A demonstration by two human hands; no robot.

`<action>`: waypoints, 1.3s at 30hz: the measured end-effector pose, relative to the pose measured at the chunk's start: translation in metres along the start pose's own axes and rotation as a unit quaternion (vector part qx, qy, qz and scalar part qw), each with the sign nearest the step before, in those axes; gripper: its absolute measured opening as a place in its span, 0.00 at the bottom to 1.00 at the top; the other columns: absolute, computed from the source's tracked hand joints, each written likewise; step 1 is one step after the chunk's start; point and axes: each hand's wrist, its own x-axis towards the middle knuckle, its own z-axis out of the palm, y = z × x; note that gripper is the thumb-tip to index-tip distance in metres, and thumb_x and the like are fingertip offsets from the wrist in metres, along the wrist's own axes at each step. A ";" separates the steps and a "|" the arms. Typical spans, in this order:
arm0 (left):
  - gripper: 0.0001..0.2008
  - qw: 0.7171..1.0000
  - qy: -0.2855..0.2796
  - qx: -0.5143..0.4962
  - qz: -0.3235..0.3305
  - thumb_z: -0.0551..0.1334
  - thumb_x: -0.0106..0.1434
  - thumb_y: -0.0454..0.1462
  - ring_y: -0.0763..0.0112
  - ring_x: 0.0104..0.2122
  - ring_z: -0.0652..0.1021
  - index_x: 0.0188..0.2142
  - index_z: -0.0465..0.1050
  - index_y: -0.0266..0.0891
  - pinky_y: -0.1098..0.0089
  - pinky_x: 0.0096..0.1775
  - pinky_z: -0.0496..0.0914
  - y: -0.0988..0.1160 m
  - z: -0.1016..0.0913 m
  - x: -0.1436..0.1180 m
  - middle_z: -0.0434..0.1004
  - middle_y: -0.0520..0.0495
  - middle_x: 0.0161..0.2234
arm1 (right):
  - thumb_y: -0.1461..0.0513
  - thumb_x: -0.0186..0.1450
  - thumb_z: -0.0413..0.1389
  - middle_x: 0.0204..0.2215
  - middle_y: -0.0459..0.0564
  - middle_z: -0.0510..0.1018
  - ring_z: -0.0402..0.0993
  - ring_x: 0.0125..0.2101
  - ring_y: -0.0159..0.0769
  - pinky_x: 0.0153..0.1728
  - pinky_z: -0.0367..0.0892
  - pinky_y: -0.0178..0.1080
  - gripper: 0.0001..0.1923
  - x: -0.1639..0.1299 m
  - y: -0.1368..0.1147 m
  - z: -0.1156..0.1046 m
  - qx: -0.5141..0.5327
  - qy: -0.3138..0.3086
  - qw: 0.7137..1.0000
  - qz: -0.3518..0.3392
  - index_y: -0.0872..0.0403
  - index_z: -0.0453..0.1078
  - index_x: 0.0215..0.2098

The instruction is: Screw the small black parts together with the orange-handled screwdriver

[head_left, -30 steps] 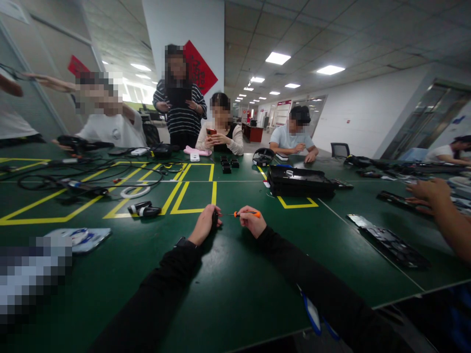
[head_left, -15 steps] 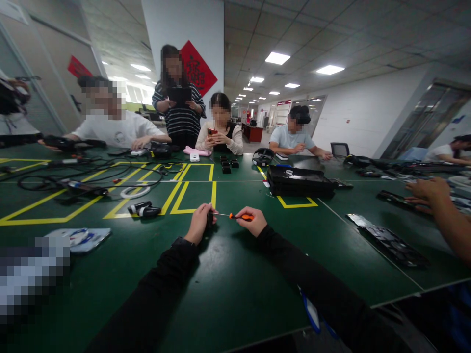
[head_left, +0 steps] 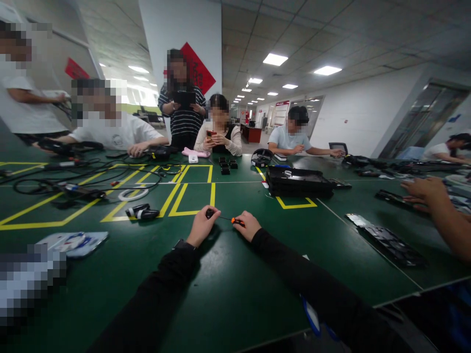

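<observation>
My left hand [head_left: 200, 226] rests on the green table [head_left: 228, 289] and pinches a small black part [head_left: 209, 213] between its fingertips. My right hand [head_left: 247, 226] grips a small screwdriver with an orange handle [head_left: 237, 221]. Its thin metal shaft points left and its tip meets the black part. Both arms wear black sleeves, with a dark watch on my left wrist. The two hands sit close together, just below a yellow taped rectangle [head_left: 191, 196].
A black tray [head_left: 299, 180] sits beyond my hands to the right, and a flat black panel [head_left: 386, 240] further right. Cables [head_left: 73, 181] and a black-and-white device [head_left: 142, 212] lie left. A co-worker's hand [head_left: 429, 193] reaches in from the right. Several people sit across the table.
My right hand has slid left along the screwdriver, hiding most of the orange handle. Both hands sank slightly. The black part now shows at my left fingertips.
</observation>
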 end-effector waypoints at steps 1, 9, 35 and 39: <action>0.13 1.000 -0.004 0.001 -0.005 0.55 0.55 0.47 0.72 0.28 0.70 0.29 0.66 0.39 0.72 0.32 0.63 0.000 0.000 0.000 0.70 0.51 0.27 | 0.61 0.57 0.54 0.30 0.49 0.67 0.64 0.33 0.33 0.38 0.60 0.36 0.08 0.001 0.000 0.000 0.001 0.005 1.000 0.009 0.55 0.72 0.33; 0.15 0.999 -0.024 0.026 -0.020 0.56 0.53 0.49 0.72 0.27 0.69 0.27 0.64 0.39 0.72 0.31 0.62 -0.001 0.002 -0.003 0.67 0.53 0.24 | 0.66 0.55 0.54 0.31 0.48 0.71 0.66 0.35 0.32 0.40 0.61 0.37 0.05 0.000 0.001 -0.007 0.114 0.027 0.993 0.008 0.56 0.69 0.31; 0.12 0.999 -0.004 -0.006 -0.031 0.55 0.54 0.47 0.71 0.29 0.70 0.29 0.64 0.40 0.72 0.33 0.62 -0.004 0.002 -0.002 0.68 0.52 0.27 | 0.67 0.60 0.48 0.32 0.50 0.73 0.66 0.37 0.33 0.42 0.58 0.37 0.09 0.003 -0.001 -0.004 0.056 0.015 0.998 -0.017 0.57 0.69 0.28; 0.12 0.999 -0.010 -0.003 -0.037 0.55 0.54 0.46 0.70 0.29 0.69 0.29 0.64 0.40 0.71 0.33 0.62 -0.001 0.001 -0.003 0.67 0.52 0.27 | 0.67 0.54 0.54 0.31 0.47 0.71 0.65 0.35 0.32 0.37 0.60 0.36 0.07 0.000 -0.002 -0.007 0.077 0.024 0.997 0.000 0.56 0.67 0.33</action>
